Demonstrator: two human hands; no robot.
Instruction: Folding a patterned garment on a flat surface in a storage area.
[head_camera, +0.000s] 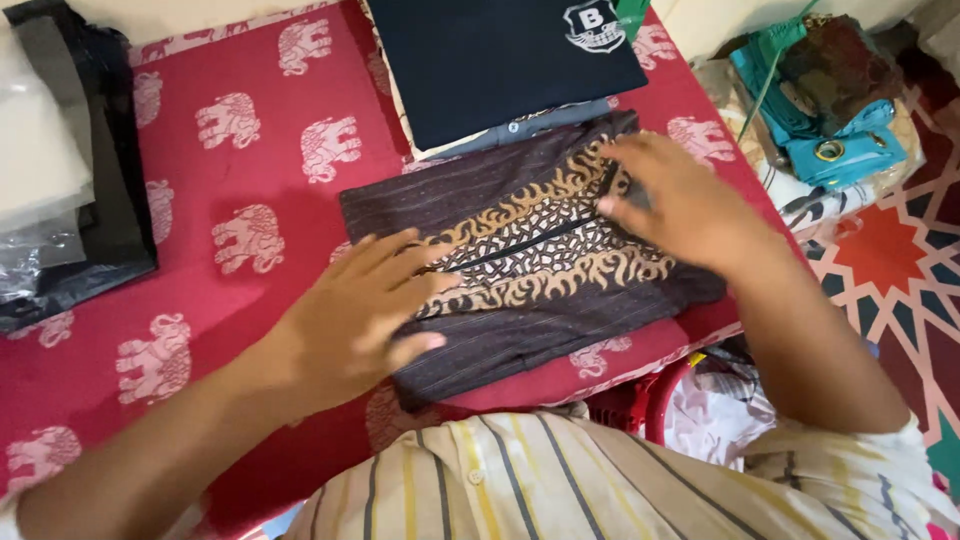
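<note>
A folded dark brown garment with a tan flame-like pattern down its middle lies on a red sheet printed with pale elephants. My left hand rests flat on the garment's near left corner, fingers spread. My right hand presses flat on its far right end, fingers apart. Neither hand grips anything.
A folded dark navy garment with a white crest lies just beyond, over a grey one. A black and clear plastic bag sits at the left. Teal and patterned clothes are piled at the right over a patterned floor. A red basket stands below the bed edge.
</note>
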